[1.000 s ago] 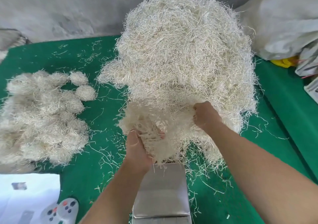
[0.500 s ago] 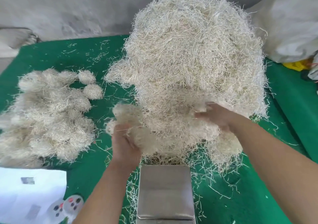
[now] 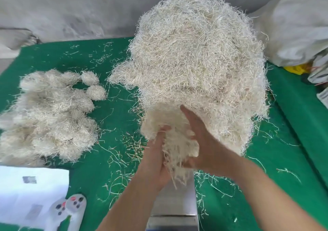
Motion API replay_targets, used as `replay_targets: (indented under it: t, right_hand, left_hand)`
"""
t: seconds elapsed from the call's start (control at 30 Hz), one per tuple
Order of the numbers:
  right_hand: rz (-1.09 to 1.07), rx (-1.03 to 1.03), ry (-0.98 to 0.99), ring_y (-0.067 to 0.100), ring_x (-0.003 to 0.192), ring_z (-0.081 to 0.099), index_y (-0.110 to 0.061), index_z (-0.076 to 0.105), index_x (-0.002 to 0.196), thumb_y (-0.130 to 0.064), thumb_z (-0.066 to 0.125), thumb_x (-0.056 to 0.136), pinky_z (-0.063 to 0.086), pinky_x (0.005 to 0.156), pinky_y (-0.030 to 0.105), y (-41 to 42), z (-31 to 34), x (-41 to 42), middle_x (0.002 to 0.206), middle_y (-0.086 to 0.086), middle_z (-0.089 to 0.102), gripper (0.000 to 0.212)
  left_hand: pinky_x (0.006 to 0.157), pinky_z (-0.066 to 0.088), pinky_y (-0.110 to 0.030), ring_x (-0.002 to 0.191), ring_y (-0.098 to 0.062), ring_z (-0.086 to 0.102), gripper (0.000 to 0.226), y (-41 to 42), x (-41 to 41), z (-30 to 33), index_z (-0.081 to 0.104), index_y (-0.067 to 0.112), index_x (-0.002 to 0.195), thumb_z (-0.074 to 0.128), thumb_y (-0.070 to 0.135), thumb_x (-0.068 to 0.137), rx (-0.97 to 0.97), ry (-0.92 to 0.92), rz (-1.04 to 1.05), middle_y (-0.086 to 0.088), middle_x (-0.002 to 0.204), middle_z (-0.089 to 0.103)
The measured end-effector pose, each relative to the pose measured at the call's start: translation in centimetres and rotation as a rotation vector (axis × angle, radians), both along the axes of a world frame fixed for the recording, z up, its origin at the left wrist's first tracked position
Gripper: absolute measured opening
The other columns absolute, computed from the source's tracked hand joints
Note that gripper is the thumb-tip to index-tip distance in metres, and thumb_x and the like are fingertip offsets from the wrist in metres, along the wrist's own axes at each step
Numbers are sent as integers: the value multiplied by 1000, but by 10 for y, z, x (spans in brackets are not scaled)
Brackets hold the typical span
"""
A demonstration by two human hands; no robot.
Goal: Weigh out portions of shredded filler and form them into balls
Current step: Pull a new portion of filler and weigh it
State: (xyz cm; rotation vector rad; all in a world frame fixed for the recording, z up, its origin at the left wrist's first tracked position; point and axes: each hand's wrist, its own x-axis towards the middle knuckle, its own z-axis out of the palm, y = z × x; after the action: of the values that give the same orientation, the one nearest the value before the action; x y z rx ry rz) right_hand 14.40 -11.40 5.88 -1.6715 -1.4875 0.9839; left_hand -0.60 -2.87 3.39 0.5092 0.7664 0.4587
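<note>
A tall heap of pale shredded filler [image 3: 198, 67] stands on the green table at centre back. In front of it I hold a loose portion of filler [image 3: 170, 136] between both hands, above the metal scale pan [image 3: 177, 202]. My left hand [image 3: 156, 161] cups the portion from the left with fingers curled into it. My right hand [image 3: 200, 142] presses against its right side with fingers stretched up along the strands. A pile of finished filler balls [image 3: 48, 117] lies at the left.
Loose strands litter the green table cover [image 3: 115, 159]. A white sheet [image 3: 30, 195] and a white remote with buttons [image 3: 69, 209] lie at the front left. A large white sack [image 3: 294, 26] and other items sit at the back right.
Both hands came together around a pulled-off portion in front of the heap; my left hand moved right and my right hand moved down and left onto it.
</note>
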Motion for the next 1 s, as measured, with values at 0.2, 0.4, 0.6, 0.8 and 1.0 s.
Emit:
replay_targets:
  t: [0.2, 0.4, 0.6, 0.8, 1.0]
  right_hand:
    - [-272, 129, 445, 16, 116, 69, -36, 59, 129, -12, 80, 80, 60, 90, 28, -17, -26, -14, 116, -13, 73, 59]
    - [-181, -463, 172, 23, 145, 43, -20, 40, 155, -19, 45, 109, 38, 99, 22, -36, -33, -29, 151, 0, 52, 47]
    - [-176, -284, 315, 6, 84, 71, -32, 70, 109, -25, 65, 101, 56, 75, 19, -34, -56, -55, 96, -12, 77, 12]
    - [-475, -365, 187, 1, 51, 53, -17, 67, 105, -19, 68, 100, 44, 46, 15, -41, -92, -41, 97, 6, 73, 5]
    - [-365, -504, 82, 30, 94, 74, -26, 56, 131, -20, 62, 100, 61, 76, 31, -57, -89, -33, 121, -4, 67, 32]
  left_hand:
    - [107, 52, -43, 120, -20, 68, 39, -3, -41, -14, 66, 26, 131, 69, 42, 95, 326, 337, -351, -1, 135, 69]
    - [106, 51, -50, 135, -27, 55, 61, -6, -103, -48, 65, 40, 133, 77, 67, 80, 131, 130, -151, 7, 138, 66]
    - [64, 56, -15, 89, -8, 77, 33, -32, -82, -46, 75, 30, 107, 69, 53, 84, 440, 428, -146, 1, 108, 79]
    - [105, 48, -44, 111, -17, 63, 59, -23, -89, -83, 49, 30, 141, 74, 48, 90, 531, 684, -152, -5, 143, 56]
    - [91, 40, -38, 100, -12, 51, 55, -16, -111, -99, 43, 37, 147, 63, 45, 96, 551, 749, -135, -4, 147, 48]
